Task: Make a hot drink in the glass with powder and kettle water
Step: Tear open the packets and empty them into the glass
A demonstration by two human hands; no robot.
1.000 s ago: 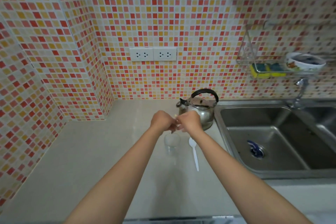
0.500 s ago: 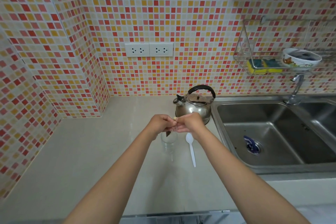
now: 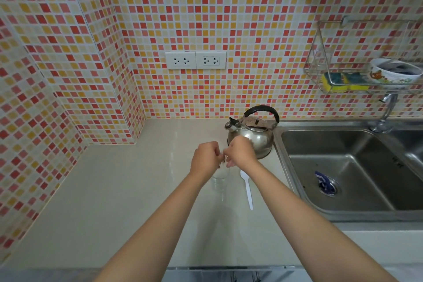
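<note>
A clear glass (image 3: 219, 181) stands on the beige counter (image 3: 128, 190), partly hidden under my hands. My left hand (image 3: 206, 160) and my right hand (image 3: 239, 153) are closed together just above its rim, both pinching a small powder sachet (image 3: 222, 160) that is mostly hidden between my fingers. A white plastic spoon (image 3: 247, 188) lies on the counter just right of the glass. The steel kettle (image 3: 254, 135) with a black handle stands behind my right hand, at the sink's left edge.
A steel sink (image 3: 348, 167) with a blue item at its drain fills the right side, with a tap (image 3: 386, 112) behind it. A wire rack (image 3: 357, 68) on the tiled wall holds sponges and a bowl. Two sockets (image 3: 195, 60) sit on the wall above the counter.
My hands stay pinched together over the glass. A dark bit of sachet hung below my fingers half a second ago; it is hidden now.
</note>
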